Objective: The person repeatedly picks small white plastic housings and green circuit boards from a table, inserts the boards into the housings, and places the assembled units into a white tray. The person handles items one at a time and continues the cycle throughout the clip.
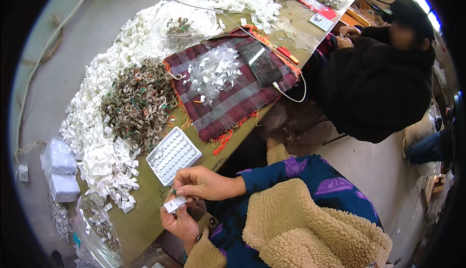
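My left hand (180,225) holds a small white plastic box-shaped piece (174,204) between thumb and fingers, over the near edge of the table. Just above it, my right hand (203,182) is closed, its fingertips beside the white piece. A tiny green bit (174,191) shows at those fingertips; what else they grip is hidden. Beyond the hands, a white tray (195,157) with rows of small white round parts rests on the table. Behind the tray lies a heap of grey-brown coiled cords (141,104) with green and orange bits.
White plastic pieces (109,156) pile along the table's far side. A plaid cloth (213,125) carries clear and white scraps (213,74) and a phone (262,63) on a white cable. Red-handled scissors (238,33) lie behind. A person in black (378,83) sits at the right.
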`<state>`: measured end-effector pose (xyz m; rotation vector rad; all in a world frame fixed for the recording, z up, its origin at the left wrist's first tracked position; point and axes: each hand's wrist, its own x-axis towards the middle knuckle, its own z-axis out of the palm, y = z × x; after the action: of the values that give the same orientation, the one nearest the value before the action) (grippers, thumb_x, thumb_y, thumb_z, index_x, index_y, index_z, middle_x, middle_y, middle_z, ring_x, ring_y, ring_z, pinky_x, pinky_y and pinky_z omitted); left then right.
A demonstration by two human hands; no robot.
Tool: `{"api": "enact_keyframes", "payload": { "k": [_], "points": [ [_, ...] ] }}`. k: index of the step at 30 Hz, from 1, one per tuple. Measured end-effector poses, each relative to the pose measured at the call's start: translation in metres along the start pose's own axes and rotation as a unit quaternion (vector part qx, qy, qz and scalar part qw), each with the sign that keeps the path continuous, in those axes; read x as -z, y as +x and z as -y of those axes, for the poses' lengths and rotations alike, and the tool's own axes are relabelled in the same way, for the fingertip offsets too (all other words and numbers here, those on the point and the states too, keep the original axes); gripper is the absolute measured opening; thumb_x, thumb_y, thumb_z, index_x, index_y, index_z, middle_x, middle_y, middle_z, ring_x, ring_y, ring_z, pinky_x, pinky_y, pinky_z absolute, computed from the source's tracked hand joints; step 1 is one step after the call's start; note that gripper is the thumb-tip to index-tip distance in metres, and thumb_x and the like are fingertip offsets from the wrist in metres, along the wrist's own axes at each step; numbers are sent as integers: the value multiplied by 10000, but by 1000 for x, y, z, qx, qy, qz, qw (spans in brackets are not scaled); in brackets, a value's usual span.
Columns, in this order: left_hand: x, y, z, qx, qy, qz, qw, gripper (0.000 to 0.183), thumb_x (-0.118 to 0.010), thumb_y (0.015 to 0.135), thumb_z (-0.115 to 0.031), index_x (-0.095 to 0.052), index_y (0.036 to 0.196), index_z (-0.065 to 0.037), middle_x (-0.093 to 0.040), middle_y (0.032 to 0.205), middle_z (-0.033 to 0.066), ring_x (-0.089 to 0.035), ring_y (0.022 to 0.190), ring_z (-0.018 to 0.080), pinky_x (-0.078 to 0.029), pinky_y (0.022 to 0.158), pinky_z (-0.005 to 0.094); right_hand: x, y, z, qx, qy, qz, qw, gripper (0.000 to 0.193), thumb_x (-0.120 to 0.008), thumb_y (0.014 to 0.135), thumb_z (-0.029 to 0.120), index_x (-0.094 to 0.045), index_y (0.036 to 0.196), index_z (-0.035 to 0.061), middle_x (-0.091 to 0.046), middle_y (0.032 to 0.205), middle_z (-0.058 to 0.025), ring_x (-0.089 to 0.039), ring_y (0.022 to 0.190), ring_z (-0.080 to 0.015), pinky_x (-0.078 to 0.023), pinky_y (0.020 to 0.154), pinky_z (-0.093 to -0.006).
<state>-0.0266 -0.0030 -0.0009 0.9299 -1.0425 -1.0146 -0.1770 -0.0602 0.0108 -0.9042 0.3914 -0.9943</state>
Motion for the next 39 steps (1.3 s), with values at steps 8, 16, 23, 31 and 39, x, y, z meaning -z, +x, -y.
{"api": "enact_keyframes", "payload": {
  "k": [8,16,23,31,39],
  "points": [
    [-22,2,0,138,-27,-56,988,226,-613,951,-52,-601,1144,66,-691,980,136,-650,773,138,-543,650,250,17,-12,-3,-59,89,-92,990,62,-591,985,107,-571,982,48,-607,764,-8,-524,585,-41,-408,497,-190],
    [-10,8,-3,91,-139,-47,985,285,-685,924,-100,-600,1143,60,-615,1256,216,-650,750,160,-547,590,272,18,-9,16,-105,-42,-72,991,134,-657,954,103,-603,986,-15,-584,775,-14,-491,583,-66,-386,494,-214],
    [6,2,3,155,-181,-53,970,248,-669,940,-112,-613,1122,46,-674,1123,195,-645,757,148,-540,615,263,5,-8,3,-90,-132,-89,983,114,-653,956,94,-606,975,-8,-592,793,-5,-494,604,-47,-390,520,-192],
    [12,-3,7,198,-233,-53,951,291,-661,944,-96,-604,1198,34,-667,947,79,-632,759,133,-540,626,264,-16,-4,3,-56,-151,-66,985,74,-649,936,6,-601,952,-47,-611,835,-15,-610,758,-75,-512,641,-231],
    [23,-3,8,285,-278,-37,917,250,-649,948,-88,-632,1169,27,-693,996,100,-668,820,152,-569,686,273,-16,-1,3,76,-435,-50,896,127,-742,851,38,-666,933,-22,-611,810,-49,-574,676,-99,-464,592,-235]
  ]
}}
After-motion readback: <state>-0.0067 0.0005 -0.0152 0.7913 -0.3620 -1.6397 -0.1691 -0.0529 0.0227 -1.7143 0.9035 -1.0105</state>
